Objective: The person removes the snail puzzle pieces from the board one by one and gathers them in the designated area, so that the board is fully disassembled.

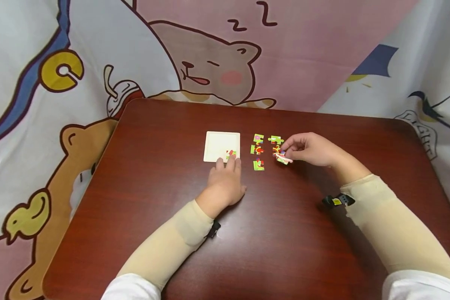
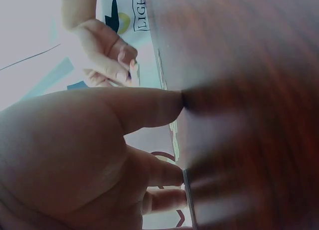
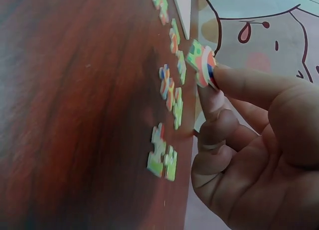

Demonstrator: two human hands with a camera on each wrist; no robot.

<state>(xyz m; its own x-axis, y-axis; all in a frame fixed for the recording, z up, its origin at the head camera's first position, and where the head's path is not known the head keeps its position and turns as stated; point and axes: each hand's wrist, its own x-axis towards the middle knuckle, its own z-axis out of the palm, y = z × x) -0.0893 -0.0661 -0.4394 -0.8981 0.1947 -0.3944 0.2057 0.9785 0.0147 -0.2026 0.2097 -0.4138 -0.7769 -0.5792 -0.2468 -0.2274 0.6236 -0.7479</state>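
Note:
My right hand (image 1: pixel 313 149) pinches a colourful jigsaw puzzle piece (image 3: pixel 201 63) between thumb and index finger, lifted over the tabletop; its other fingers are curled in. My left hand (image 1: pixel 225 182) lies with straight fingers at the near edge of a square cream puzzle board (image 1: pixel 216 143), fingertips touching it. One red and green piece (image 1: pixel 231 154) is in the board's near right corner, by those fingertips. To the right of the board lie several loose pieces, among them a pink and green one (image 1: pixel 258 138) and a green one (image 1: pixel 275 140).
The pieces rest on a dark red-brown wooden table (image 1: pixel 165 179). Behind it hangs a cartoon-printed cloth (image 1: pixel 296 54) with a sleeping bear. More loose green pieces (image 3: pixel 155 157) lie under the right hand in the right wrist view.

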